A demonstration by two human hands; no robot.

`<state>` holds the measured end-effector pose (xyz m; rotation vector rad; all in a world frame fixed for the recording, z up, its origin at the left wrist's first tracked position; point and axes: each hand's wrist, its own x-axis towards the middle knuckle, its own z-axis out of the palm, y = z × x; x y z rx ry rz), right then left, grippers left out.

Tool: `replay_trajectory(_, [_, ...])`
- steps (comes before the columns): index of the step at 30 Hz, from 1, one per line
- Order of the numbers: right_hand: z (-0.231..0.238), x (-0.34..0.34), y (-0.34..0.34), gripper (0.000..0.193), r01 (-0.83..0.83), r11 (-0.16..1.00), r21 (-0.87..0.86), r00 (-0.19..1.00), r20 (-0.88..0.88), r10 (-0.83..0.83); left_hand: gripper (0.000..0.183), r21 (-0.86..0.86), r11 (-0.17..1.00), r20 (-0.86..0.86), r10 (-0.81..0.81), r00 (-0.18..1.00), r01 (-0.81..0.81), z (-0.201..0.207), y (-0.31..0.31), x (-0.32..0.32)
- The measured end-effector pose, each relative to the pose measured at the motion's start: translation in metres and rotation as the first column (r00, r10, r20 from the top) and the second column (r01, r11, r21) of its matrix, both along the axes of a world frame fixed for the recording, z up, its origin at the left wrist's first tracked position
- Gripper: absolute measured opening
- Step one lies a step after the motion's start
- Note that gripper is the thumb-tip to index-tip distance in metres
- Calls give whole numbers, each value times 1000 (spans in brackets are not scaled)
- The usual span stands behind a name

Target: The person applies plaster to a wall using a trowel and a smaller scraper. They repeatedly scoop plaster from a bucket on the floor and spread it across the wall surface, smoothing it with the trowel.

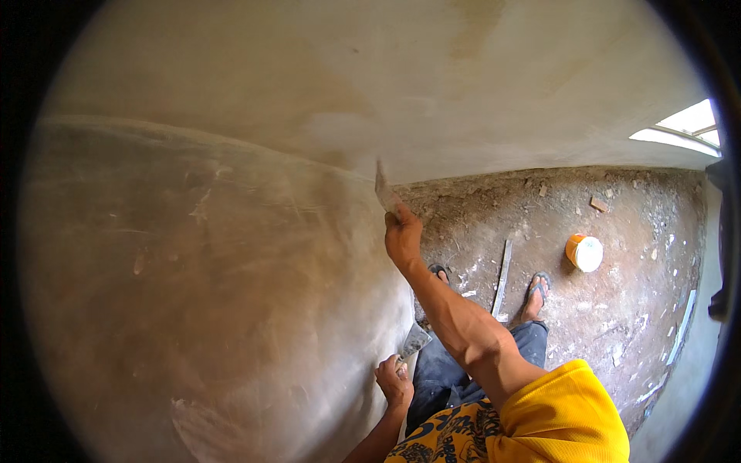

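My right hand (404,238) is stretched forward and closed around a putty knife (384,189), its blade seen almost edge-on. The blade's tip meets or nearly meets the plastered wall (432,92) close to the inside corner. Lower down, beside my thigh, my left hand (395,382) grips a second putty knife (415,342) with a broad, greyish, smeared blade. That hand is near the side wall (193,293), which shows pale patches and streaks of filler. Whether the left-hand blade touches this wall I cannot tell.
On the dusty, splattered floor (602,309) stands an orange bucket with a white top (584,253). A long flat strip (502,278) lies between my sandalled feet. A brick piece (599,204) and debris lie along the wall's base. A bright window opening (687,123) is at the far right.
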<state>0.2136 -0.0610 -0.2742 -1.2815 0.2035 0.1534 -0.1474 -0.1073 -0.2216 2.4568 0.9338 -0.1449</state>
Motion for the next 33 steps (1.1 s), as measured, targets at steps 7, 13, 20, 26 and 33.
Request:
replay_trajectory(7, [0, 20, 28, 56, -67, 914, -400, 833, 482, 273, 34, 30, 999, 11, 35, 999, -35, -14, 7, -10])
replay_trajectory(13, [-23, 26, 81, 65, -148, 887, -438, 847, 407, 342, 33, 19, 994, -6, 108, 994, -108, -25, 1, -29])
replay_trajectory(20, [-38, -3, -29, 55, -617, 667, -419, 650, 208, 731, 36, -12, 994, -193, 105, 976, -110, -22, -5, -36])
replay_trajectory(26, [-62, 15, -51, 7, -169, 818, 550, 739, -478, 475, 35, -4, 995, -98, 104, 990, -104, -19, -1, -13])
replay_trajectory(33, [-76, 61, 21, 16, 325, 213, 921, 731, -388, 562, 36, -115, 974, 62, 206, 977, -198, -32, 11, -3])
